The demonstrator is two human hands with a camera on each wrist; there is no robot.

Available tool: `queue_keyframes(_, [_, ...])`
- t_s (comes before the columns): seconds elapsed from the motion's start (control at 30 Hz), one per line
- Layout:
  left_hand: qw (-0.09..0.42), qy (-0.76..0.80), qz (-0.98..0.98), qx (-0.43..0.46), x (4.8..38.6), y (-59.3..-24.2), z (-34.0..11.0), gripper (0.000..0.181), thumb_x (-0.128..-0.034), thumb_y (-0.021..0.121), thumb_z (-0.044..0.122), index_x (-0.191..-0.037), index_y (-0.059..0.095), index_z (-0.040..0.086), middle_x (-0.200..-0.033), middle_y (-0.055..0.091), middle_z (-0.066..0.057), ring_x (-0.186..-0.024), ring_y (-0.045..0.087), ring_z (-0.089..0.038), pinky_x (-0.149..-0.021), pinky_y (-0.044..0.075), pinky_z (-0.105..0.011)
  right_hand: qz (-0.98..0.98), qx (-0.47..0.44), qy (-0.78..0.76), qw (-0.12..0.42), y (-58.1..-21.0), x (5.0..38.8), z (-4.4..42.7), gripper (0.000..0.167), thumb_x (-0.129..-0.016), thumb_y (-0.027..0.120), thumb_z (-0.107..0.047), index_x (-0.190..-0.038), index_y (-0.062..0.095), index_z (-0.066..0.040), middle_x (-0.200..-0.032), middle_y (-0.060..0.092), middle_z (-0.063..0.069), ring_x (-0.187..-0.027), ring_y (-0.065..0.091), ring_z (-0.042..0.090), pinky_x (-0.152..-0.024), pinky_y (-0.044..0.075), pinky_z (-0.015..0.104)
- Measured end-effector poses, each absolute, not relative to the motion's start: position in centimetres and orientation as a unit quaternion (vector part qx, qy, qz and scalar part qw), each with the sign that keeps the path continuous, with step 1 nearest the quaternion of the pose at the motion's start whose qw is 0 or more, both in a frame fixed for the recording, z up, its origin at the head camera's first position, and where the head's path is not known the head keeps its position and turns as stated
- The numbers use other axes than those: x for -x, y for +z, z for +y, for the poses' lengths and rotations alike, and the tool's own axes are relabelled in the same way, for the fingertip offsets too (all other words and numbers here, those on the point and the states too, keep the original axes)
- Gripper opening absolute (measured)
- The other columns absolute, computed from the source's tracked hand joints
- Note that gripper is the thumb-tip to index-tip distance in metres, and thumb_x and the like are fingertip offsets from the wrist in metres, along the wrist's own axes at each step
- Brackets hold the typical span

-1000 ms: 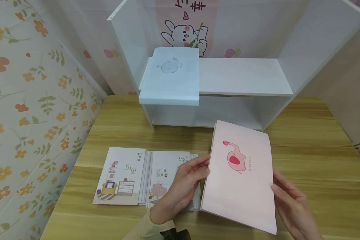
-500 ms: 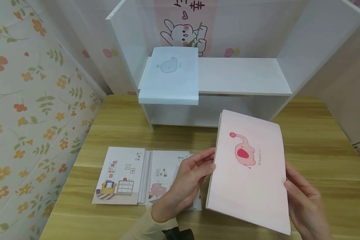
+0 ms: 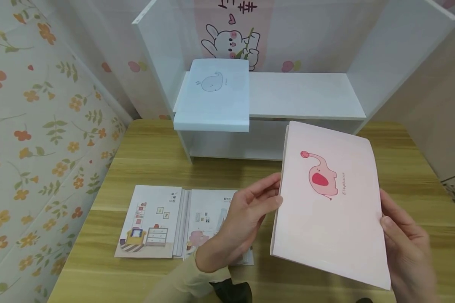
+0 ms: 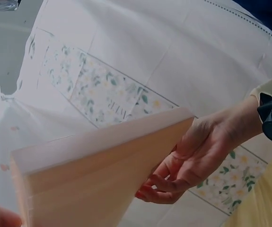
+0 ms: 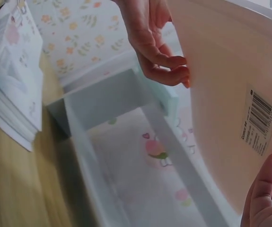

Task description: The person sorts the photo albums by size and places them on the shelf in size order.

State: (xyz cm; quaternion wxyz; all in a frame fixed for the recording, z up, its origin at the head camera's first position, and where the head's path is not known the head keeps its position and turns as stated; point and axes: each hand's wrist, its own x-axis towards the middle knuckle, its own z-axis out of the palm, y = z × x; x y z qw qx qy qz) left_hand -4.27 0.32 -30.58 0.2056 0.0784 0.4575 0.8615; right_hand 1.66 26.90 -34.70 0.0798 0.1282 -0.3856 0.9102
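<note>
Between both hands a pink book [image 3: 326, 223] with an elephant on its cover is held tilted above the table. My left hand [image 3: 248, 214] grips its left edge, thumb near the front and fingers behind. My right hand [image 3: 405, 244] holds the right edge, its thumb at the cover's side. In the right wrist view a barcode label [image 5: 259, 120] shows on the back cover. The left wrist view shows the book's narrow side [image 4: 102, 139] and the right hand's fingers [image 4: 159, 191] beneath it. A light-blue book [image 3: 216, 103] with a whale lies on the shelf.
A white two-level shelf unit [image 3: 303, 99] stands at the table's back; the blue book overhangs its front edge. Illustrated white books [image 3: 148, 227] lie side by side on the wooden table [image 3: 110, 273], partly behind the left forearm. A floral curtain [image 3: 53, 147] hangs at left.
The pink book has moved right and upward in both hands, closer to the camera. It now covers more of the shelf's lower right part. The other books stay put.
</note>
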Motion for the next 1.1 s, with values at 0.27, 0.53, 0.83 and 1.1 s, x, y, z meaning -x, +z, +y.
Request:
queue_keyframes(0.27, [0.186,0.866,0.452,-0.101,5.3,-28.9,0.8,0.045,-0.0895,0.051,-0.008,-0.134,0.045,-0.007,-0.123,0.052,-0.017,-0.103,0.054,-0.016,-0.089,0.047,-0.021,-0.367,-0.118,0.916,0.111,-32.3,-0.1,27.0,0.042,-0.094,0.025,0.016,-0.134,0.039,0.012,-0.128,0.054,0.021,-0.098,0.063,0.028,-0.069,0.056,0.032])
queue_keyframes(0.53, [0.147,0.869,0.467,-0.07,7.9,-27.9,2.1,0.04,-0.0895,0.054,-0.006,-0.13,0.051,-0.006,-0.121,0.055,-0.014,-0.103,0.055,-0.014,-0.092,0.046,-0.025,-0.382,-0.1,0.91,0.13,-30.4,2.8,27.3,0.04,-0.095,0.031,0.014,-0.134,0.041,0.012,-0.122,0.057,0.022,-0.09,0.066,0.03,-0.064,0.056,0.033])
queue_keyframes(0.83, [0.121,0.887,0.443,-0.051,9.6,-27.5,2.8,0.042,-0.0885,0.054,-0.009,-0.13,0.05,-0.006,-0.128,0.054,-0.013,-0.117,0.052,-0.019,-0.098,0.042,-0.028,-0.419,-0.049,0.894,0.152,-28.8,5.7,27.2,0.039,-0.093,0.043,0.01,-0.132,0.046,0.01,-0.119,0.058,0.019,-0.086,0.066,0.027,-0.064,0.055,0.032])
queue_keyframes(1.1, [0.08,0.895,0.433,-0.065,11.2,-27.5,4.1,0.042,-0.0886,0.051,-0.011,-0.131,0.049,-0.007,-0.133,0.052,-0.012,-0.122,0.049,-0.017,-0.1,0.04,-0.029,-0.443,0.007,0.885,0.142,-27.7,8.5,27.6,0.037,-0.09,0.054,0.005,-0.127,0.055,0.005,-0.112,0.061,0.014,-0.081,0.066,0.023,-0.061,0.056,0.029])
